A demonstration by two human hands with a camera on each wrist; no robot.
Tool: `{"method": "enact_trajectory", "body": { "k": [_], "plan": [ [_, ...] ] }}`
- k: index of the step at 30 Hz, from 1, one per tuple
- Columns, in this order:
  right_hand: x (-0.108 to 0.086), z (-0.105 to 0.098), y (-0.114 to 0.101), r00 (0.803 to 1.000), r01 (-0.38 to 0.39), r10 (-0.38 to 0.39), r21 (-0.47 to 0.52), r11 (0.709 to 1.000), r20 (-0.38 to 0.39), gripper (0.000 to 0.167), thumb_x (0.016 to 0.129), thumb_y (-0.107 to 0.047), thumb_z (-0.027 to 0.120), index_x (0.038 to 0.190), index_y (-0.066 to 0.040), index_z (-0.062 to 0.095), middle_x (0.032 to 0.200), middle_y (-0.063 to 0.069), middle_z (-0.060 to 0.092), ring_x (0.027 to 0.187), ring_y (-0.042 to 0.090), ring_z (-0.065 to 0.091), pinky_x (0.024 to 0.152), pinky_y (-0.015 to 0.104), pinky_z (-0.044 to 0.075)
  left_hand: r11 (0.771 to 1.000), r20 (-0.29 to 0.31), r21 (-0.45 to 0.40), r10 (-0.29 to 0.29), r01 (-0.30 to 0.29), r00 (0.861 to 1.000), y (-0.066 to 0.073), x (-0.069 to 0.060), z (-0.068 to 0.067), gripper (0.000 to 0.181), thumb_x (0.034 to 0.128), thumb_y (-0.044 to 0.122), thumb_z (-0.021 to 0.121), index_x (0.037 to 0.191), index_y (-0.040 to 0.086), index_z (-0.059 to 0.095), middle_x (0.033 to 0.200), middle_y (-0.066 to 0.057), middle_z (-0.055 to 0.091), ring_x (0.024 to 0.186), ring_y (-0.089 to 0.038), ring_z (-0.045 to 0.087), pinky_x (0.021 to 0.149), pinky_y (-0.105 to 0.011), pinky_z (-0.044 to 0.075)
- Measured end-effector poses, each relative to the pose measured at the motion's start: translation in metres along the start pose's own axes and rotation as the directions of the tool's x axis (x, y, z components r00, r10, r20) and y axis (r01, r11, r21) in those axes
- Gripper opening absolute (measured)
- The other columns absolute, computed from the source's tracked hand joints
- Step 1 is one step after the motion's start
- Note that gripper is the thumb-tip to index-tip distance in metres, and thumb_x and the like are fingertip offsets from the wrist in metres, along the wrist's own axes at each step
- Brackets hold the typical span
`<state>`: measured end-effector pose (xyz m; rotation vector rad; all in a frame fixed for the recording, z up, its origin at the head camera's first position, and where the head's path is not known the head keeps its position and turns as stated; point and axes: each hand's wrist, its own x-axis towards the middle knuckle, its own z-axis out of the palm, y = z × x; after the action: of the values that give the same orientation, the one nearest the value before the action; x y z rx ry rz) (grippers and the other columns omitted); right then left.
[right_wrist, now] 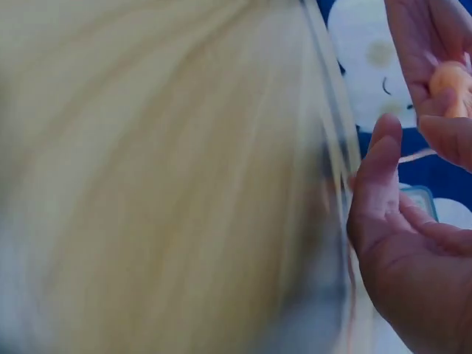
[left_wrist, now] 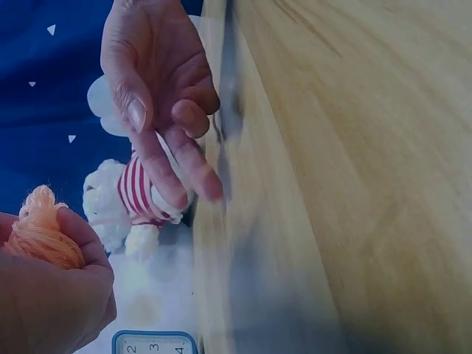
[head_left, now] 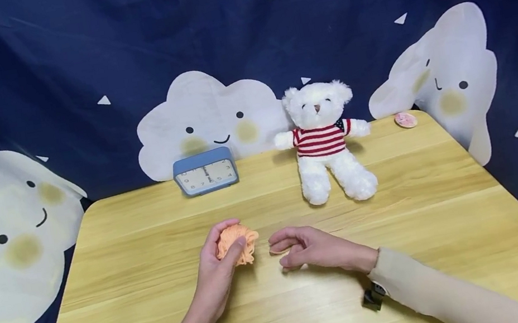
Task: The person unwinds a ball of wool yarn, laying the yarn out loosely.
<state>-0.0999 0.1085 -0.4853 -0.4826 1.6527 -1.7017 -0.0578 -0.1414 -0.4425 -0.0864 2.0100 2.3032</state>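
Observation:
A small bundle of peach-orange yarn [head_left: 238,245] sits in my left hand [head_left: 216,264], the fingers curled behind it and the thumb across its front. Loops of the yarn [left_wrist: 44,232] stand out at the top in the left wrist view. To its right, my right hand [head_left: 305,247] hovers over the table with loosely bent fingers, apart from the bundle. In the right wrist view a thin yarn strand [right_wrist: 417,155] runs between the two hands, and more of it hangs beside the right hand [right_wrist: 405,228]. How the strand lies among the right fingers is hard to see.
A blue alarm clock [head_left: 206,173] stands at the back of the wooden table [head_left: 130,249]. Right of it sits a white teddy bear [head_left: 322,140] in a striped shirt. A small pink round object [head_left: 405,119] lies by the far right corner, before a dark blue cloud-print curtain [head_left: 227,25].

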Motion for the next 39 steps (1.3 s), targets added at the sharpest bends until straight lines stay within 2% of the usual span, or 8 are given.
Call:
{"method": "enact_trajectory", "body": {
  "k": [3, 7, 12, 20, 23, 26, 33, 39],
  "plan": [
    [0.001, 0.003, 0.001, 1.0, -0.009, 0.009, 0.025, 1.0, -0.006, 0.047, 0.104, -0.005, 0.072, 0.145, 0.011, 0.056, 0.124, 0.026, 0.071, 0.099, 0.026, 0.075, 0.092, 0.035, 0.064, 1.0, -0.001, 0.004, 0.01, -0.01, 1.0, 0.0, 0.0, 0.0, 0.041, 0.1046, -0.004, 0.064, 0.145, -0.003, 0.055, 0.131, -0.014, 0.061, 0.115, -0.017, 0.063, 0.097, -0.024, 0.058],
    [-0.007, 0.002, -0.004, 0.997, 0.015, -0.02, -0.056, 0.998, -0.073, 0.028, 0.105, -0.012, 0.073, 0.125, 0.008, 0.07, 0.106, 0.024, 0.074, 0.088, 0.024, 0.073, 0.079, 0.03, 0.064, 1.0, -0.006, 0.012, 0.021, -0.021, 1.0, -0.001, 0.0, -0.001, 0.043, 0.1046, -0.004, 0.064, 0.146, -0.005, 0.053, 0.131, -0.014, 0.06, 0.114, -0.016, 0.063, 0.097, -0.024, 0.058],
    [-0.028, -0.004, -0.012, 0.985, 0.071, -0.091, -0.134, 0.988, -0.149, 0.026, 0.108, -0.017, 0.071, 0.114, 0.008, 0.073, 0.101, 0.028, 0.074, 0.085, 0.027, 0.073, 0.075, 0.031, 0.063, 1.0, -0.004, 0.012, 0.028, -0.028, 1.0, -0.002, 0.001, -0.003, 0.041, 0.1043, -0.004, 0.066, 0.144, -0.001, 0.056, 0.131, -0.014, 0.06, 0.115, -0.018, 0.063, 0.098, -0.025, 0.058],
    [-0.064, -0.027, -0.021, 0.948, 0.184, -0.232, -0.218, 0.958, -0.218, 0.024, 0.113, -0.011, 0.06, 0.116, 0.009, 0.072, 0.103, 0.03, 0.072, 0.084, 0.021, 0.072, 0.079, 0.035, 0.065, 1.0, 0.031, 0.013, 0.028, -0.028, 0.999, -0.004, 0.001, -0.004, 0.041, 0.104, -0.002, 0.068, 0.143, 0.001, 0.057, 0.133, -0.016, 0.06, 0.118, -0.02, 0.062, 0.099, -0.025, 0.057],
    [-0.077, -0.038, -0.025, 0.925, 0.204, -0.262, -0.221, 0.954, -0.275, 0.026, 0.114, -0.011, 0.056, 0.118, 0.01, 0.071, 0.102, 0.026, 0.073, 0.086, 0.023, 0.072, 0.08, 0.035, 0.066, 0.999, 0.037, 0.007, 0.034, -0.035, 0.999, -0.005, 0.001, -0.004, 0.041, 0.1039, -0.003, 0.068, 0.143, 0.001, 0.057, 0.132, -0.015, 0.06, 0.117, -0.019, 0.062, 0.098, -0.025, 0.057],
    [-0.09, -0.048, -0.03, 0.893, 0.213, -0.282, -0.222, 0.952, -0.35, 0.026, 0.114, -0.01, 0.056, 0.119, 0.011, 0.071, 0.102, 0.018, 0.075, 0.088, 0.025, 0.072, 0.081, 0.033, 0.065, 0.999, 0.033, 0.006, 0.048, -0.049, 0.998, -0.007, 0.002, -0.003, 0.041, 0.104, -0.003, 0.068, 0.143, 0.0, 0.058, 0.13, -0.015, 0.06, 0.115, -0.019, 0.062, 0.096, -0.024, 0.058],
    [-0.118, -0.068, -0.039, 0.8, 0.2, -0.313, -0.265, 0.943, -0.512, 0.026, 0.115, -0.011, 0.056, 0.119, 0.006, 0.075, 0.103, 0.008, 0.077, 0.084, 0.018, 0.068, 0.079, 0.028, 0.061, 0.997, 0.04, 0.036, 0.064, -0.065, 0.997, -0.01, 0.003, -0.004, 0.04, 0.1046, -0.001, 0.069, 0.143, 0.0, 0.058, 0.137, -0.018, 0.058, 0.118, -0.019, 0.061, 0.098, -0.024, 0.056],
    [-0.135, -0.087, -0.037, 0.722, 0.21, -0.332, -0.266, 0.941, -0.607, 0.026, 0.114, -0.01, 0.058, 0.118, 0.009, 0.075, 0.101, 0.004, 0.077, 0.081, 0.016, 0.063, 0.072, 0.025, 0.057, 0.997, 0.046, 0.044, 0.058, -0.06, 0.997, -0.011, 0.001, -0.005, 0.041, 0.1042, -0.001, 0.07, 0.143, 0.001, 0.058, 0.141, -0.018, 0.057, 0.121, -0.02, 0.061, 0.099, -0.024, 0.056]
  ]
}}
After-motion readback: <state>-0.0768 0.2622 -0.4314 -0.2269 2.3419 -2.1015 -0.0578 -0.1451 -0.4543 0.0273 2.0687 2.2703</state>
